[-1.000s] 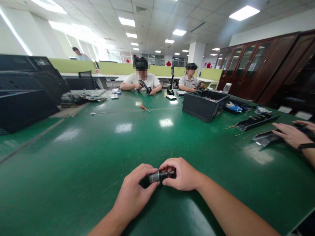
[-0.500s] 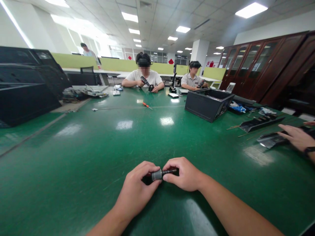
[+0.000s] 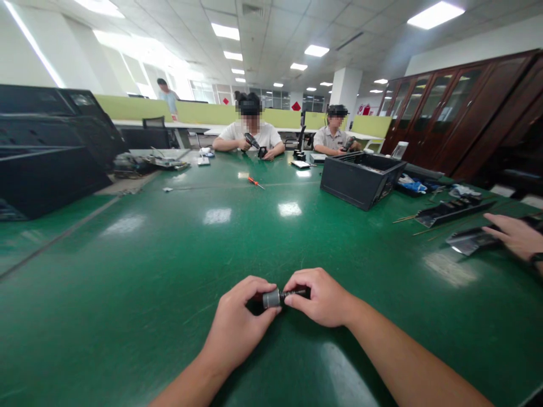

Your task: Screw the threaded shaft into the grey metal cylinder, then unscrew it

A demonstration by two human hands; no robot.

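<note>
Since the cylindrical part (image 3: 276, 297) looks stiff and smooth, the left hand (image 3: 238, 317), pinching its barrel (image 3: 270, 299), likely holds surer than the right hand (image 3: 326, 298), pinching its shaft (image 3: 299, 292).

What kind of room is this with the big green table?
Probably an office used as a workshop: yellow-green partitions and brown cabinets suggest an office, while an orange screwdriver lies on the green table.
</note>
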